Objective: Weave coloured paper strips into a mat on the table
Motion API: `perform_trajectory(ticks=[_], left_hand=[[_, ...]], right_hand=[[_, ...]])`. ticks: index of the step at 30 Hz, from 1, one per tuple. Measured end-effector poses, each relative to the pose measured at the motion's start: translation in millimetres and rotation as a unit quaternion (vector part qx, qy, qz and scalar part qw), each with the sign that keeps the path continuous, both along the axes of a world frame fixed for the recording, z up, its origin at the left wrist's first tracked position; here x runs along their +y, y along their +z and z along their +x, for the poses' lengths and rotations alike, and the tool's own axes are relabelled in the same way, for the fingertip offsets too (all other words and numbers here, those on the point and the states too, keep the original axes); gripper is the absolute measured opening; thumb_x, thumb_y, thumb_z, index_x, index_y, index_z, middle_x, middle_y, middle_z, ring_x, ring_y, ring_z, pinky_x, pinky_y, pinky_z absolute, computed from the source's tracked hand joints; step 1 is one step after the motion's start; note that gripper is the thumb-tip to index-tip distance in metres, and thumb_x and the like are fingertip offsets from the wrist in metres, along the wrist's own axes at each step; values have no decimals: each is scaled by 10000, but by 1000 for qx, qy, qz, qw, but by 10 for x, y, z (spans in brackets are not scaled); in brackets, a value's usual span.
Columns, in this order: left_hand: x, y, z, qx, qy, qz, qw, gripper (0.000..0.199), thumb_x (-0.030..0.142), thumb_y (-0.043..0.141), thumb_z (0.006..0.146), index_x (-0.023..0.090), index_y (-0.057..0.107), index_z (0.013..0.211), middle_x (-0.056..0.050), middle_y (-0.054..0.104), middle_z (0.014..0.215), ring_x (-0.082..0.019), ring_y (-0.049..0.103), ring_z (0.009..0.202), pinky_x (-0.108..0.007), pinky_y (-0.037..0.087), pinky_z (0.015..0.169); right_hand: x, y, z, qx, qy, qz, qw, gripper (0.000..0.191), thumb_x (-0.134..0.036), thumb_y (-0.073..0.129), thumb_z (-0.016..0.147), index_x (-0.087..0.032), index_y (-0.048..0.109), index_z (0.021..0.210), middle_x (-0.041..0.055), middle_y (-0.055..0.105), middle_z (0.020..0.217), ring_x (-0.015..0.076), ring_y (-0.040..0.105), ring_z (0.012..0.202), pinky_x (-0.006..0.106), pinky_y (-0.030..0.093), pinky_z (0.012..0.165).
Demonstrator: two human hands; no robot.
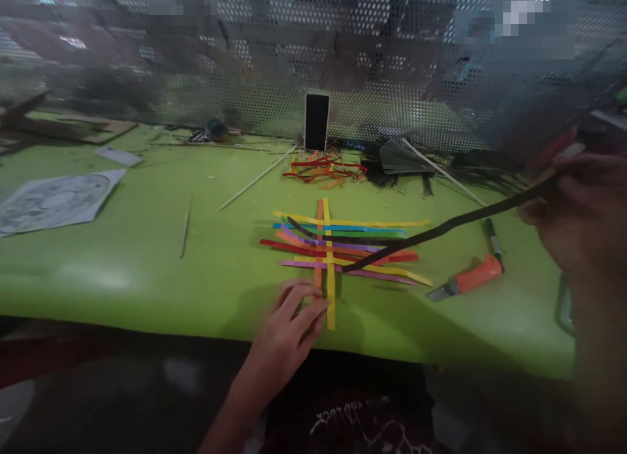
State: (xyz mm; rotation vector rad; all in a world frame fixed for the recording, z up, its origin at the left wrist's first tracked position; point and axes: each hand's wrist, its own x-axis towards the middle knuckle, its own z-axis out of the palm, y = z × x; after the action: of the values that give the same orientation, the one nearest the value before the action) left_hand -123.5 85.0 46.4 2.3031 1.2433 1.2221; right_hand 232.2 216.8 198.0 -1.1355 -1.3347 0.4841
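Observation:
Near the table's front edge, my left hand (291,320) has its fingers curled over the lower end of an upright orange strip (320,212). A yellow strip (331,310) lies just right of it. Several coloured strips cross these two, among them a blue strip (362,229), a red strip (279,246) and a pink strip (392,277). At the right, my blurred right hand (582,212) is raised and closed on one end of a long black strip (455,222). The strip's other end slants down to the crossed strips. Something red, blurred, shows by that hand.
An orange-handled cutter (477,275) and a black marker (494,238) lie at the right. Behind are a phone (317,122), a heap of strips (323,170), dark strips (404,159) and thin sticks (259,176). Printed paper (59,199) lies left; a perforated metal panel (274,68) stands behind.

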Motion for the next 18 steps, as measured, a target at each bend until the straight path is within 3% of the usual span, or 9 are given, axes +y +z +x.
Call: perform_trajectory(ticks=[4,10,14,18], left_hand=[[26,-14,-11,56,-14,-6,998,214,147,639,963,207,682,1164,-111,588,1217,-295,494,1246,-449,488,1003],[16,-25,13,110,7,-6,994,192,224,659,963,217,703,1150,-110,615,1207,-317,519,1215,-492,478,983],[19,-44,25,114,15,0,993,157,238,649,971,210,704,1115,-106,636,1195,-314,541,1179,-491,484,963],[18,-52,16,97,6,-1,995,168,216,624,983,182,689,1134,-115,636,1186,-303,551,1146,-488,495,946]], right_hand=[[239,-45,45,102,17,-69,992,165,-105,606,748,-180,701,860,15,589,737,132,545,546,306,375,486],[452,-36,-153,85,117,-132,981,243,-55,500,868,-215,681,892,-42,621,757,100,617,631,258,372,507],[445,35,-326,102,158,-120,975,344,-24,366,872,-210,646,799,-77,612,672,73,636,619,273,390,567],[320,13,-460,96,145,-181,968,340,-2,370,816,-165,646,702,-41,626,628,88,619,524,267,402,540]])
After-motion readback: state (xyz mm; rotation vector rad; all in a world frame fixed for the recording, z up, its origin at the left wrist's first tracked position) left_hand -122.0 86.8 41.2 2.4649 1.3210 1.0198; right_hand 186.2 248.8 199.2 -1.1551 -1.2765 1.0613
